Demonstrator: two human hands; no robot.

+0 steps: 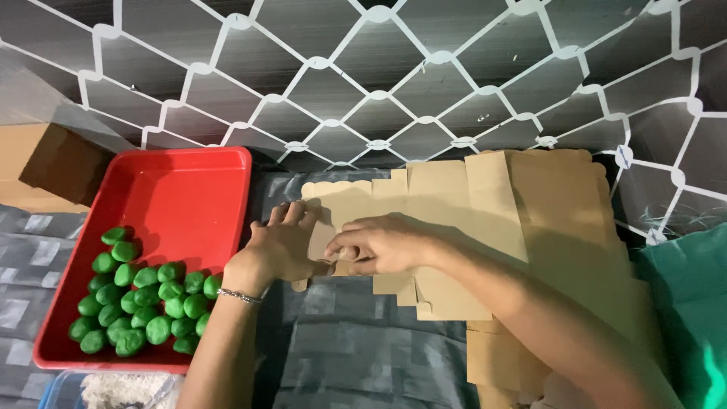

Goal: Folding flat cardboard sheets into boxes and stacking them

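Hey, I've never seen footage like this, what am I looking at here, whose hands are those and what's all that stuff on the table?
There is no machine here. This single picture comes from a camera worn on a person's head, looking down at their own two bare hands. The left hand, with a thin bracelet on its wrist, and the right hand meet over a flat brown cardboard box blank, pinching one of its small flaps. More flat cardboard pieces lie stacked beneath and to the right. To the left sits a red tray with a heap of green round lumps in its near corner. Everything rests on a grey patterned cloth, with a wall of white diamond lines behind.
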